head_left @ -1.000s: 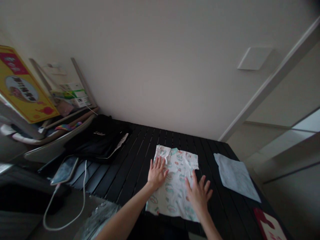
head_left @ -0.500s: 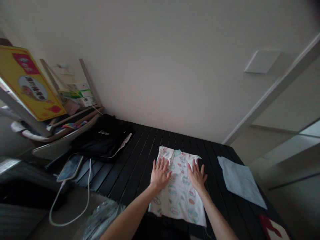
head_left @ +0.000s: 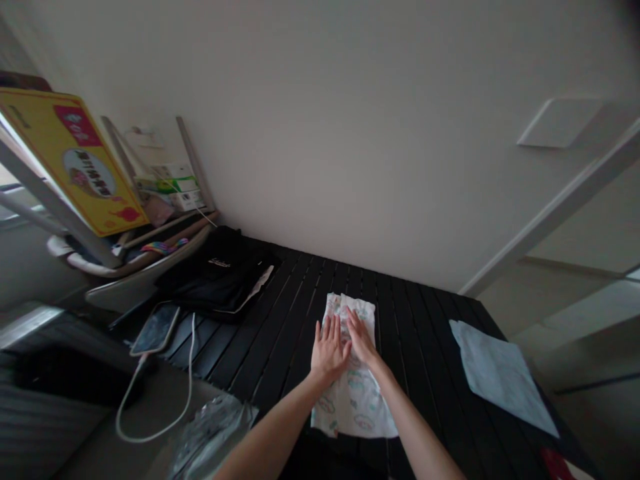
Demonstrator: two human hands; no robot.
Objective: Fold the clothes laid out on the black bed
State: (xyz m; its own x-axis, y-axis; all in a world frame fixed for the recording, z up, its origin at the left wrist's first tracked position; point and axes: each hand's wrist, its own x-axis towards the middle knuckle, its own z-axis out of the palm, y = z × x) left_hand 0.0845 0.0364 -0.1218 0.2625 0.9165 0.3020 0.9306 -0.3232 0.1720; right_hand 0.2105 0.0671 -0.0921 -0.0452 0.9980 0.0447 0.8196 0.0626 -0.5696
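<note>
A white child's garment (head_left: 367, 407) with a printed pattern of green and orange shapes lies on the black slatted table (head_left: 280, 333), both its sides folded in to a narrow strip. My left hand (head_left: 330, 350) rests flat on its upper left part, fingers stretched out. Beside it, my right hand (head_left: 361, 339) lies on the upper right part, fingers extended and leaning toward the left hand. Parts of the cloth under both hands are hidden. Neither hand grips anything.
On the right of the table lies a folded light-grey cloth (head_left: 503, 373). A black bag (head_left: 215, 277) and a phone (head_left: 156, 328) with a white cable (head_left: 190, 380) are at the left. Clear plastic packaging (head_left: 215, 430) sits front left, and a wall (head_left: 350, 133) stands behind.
The garment's right side has been folded inward over the middle, making it narrower. My right hand has moved left, close to my left hand. The view has shifted slightly.
</note>
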